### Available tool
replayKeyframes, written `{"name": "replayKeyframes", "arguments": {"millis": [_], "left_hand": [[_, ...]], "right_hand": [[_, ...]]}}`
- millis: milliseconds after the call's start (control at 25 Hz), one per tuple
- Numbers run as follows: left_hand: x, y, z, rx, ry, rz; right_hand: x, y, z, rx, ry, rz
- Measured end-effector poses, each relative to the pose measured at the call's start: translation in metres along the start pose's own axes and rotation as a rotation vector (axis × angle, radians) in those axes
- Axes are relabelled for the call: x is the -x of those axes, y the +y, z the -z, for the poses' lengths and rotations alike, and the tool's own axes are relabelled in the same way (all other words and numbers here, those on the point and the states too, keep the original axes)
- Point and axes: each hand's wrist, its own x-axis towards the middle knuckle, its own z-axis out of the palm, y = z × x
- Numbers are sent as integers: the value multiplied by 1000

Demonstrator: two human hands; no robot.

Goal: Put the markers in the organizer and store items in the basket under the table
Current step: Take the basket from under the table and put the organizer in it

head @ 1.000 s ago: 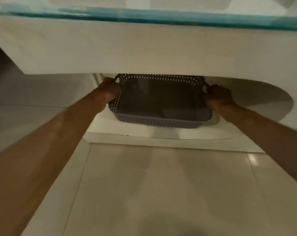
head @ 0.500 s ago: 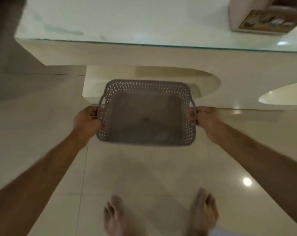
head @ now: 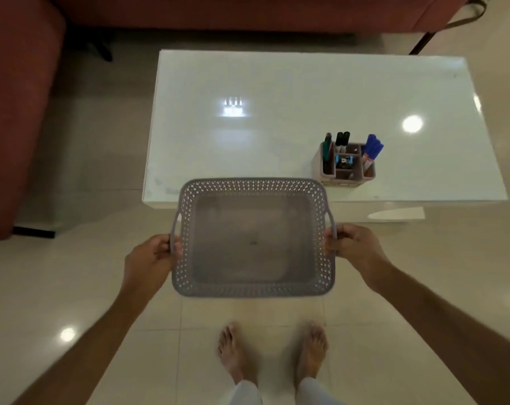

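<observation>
Grey perforated basket (head: 253,238): held level in the air above the tiled floor (head: 43,287), just in front of the table's near edge; far rim overlaps that edge in view. Basket looks empty. Left hand (head: 148,260) clenched on left handle; right hand (head: 354,247) clenched on right handle. White glossy table (head: 277,112) carries the organizer (head: 345,168) near its front right part, upright, with markers (head: 372,147) standing in its compartments: blue at right, dark ones at left and rear. Bare feet (head: 272,349) below basket. Red sofa (head: 14,112) left and behind.
</observation>
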Motion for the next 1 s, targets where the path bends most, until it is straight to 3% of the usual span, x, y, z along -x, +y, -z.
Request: {"name": "replayKeyframes", "arguments": {"millis": [200, 320, 400, 480, 680, 880, 1000], "left_hand": [[-84, 72, 9, 72, 77, -114], [-143, 85, -4, 207, 88, 10], [-176, 79, -12, 241, 81, 86], [-197, 84, -16, 237, 106, 129], [-221, 105, -30, 61, 105, 110], [-213, 128, -48, -243, 321, -68], [-212, 128, -46, -252, 297, -99]], "right_hand": [[-55, -81, -4, -293, 25, -44], [-79, -77, 10, -178, 129, -80], [-92, -56, 34, -71, 285, -192], [-108, -47, 63, -142, 402, -291], [-159, -65, 99, -10, 160, -275], [-164, -95, 89, 29, 239, -245], [-147, -143, 96, 31, 226, -159]]}}
